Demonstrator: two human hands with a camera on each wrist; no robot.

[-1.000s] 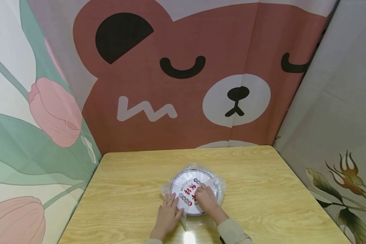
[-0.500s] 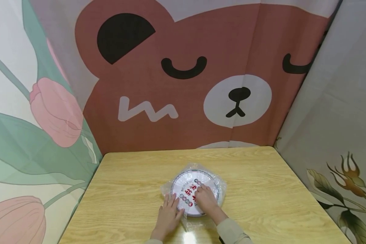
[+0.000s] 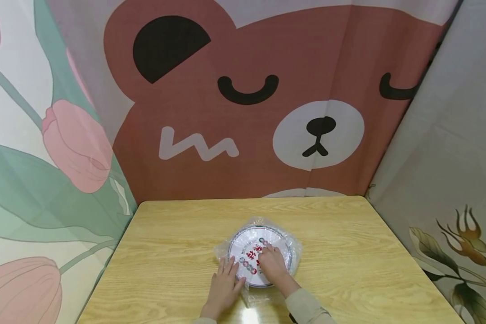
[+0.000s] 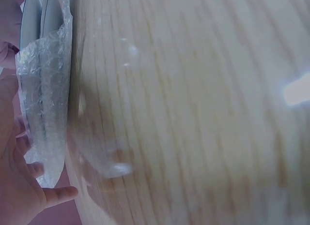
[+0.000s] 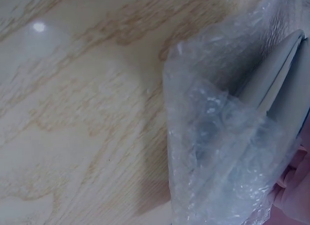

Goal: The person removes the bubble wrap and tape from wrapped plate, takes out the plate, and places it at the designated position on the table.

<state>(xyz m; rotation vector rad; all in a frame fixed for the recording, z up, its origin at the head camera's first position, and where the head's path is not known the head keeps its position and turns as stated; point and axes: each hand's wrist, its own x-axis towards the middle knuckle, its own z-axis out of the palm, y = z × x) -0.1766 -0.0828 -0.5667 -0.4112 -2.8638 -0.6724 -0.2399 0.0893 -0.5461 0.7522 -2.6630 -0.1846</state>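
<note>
Head view: one stack of round white plates (image 3: 243, 240), lying flat near the middle of the front part of a wood-grain table (image 3: 166, 252), within clear bubble wrap (image 3: 296, 245). Top plate: dark rim line, red characters across the centre, rows of small grey and red round motifs beside them. Wrap: spreads past the rim in loose corners, one toward the person, others to the left and the far side. Left hand (image 3: 223, 284): fingers straight and slightly spread, fingertips resting on the wrapped edge at the near left, thumb held apart. Right hand (image 3: 272, 264): laid over the right part of the top plate, fingers curled in and pointing down at its surface; whether they pinch a bit of wrap cannot be told. Sleeves: beige, the right sleeve (image 3: 308, 307) showing more than the left. Left wrist view: two plate rims, one above the other, the wrap covering part of their edge. Right wrist view: rims again, inside an open-looking fold of wrap; fingers partly visible at the frame's edge. Surroundings: backdrop (image 3: 186, 103) with a brown bear, flowered cloth (image 3: 77, 148) at left, grey cloth (image 3: 437, 148) with plant print at right.
</note>
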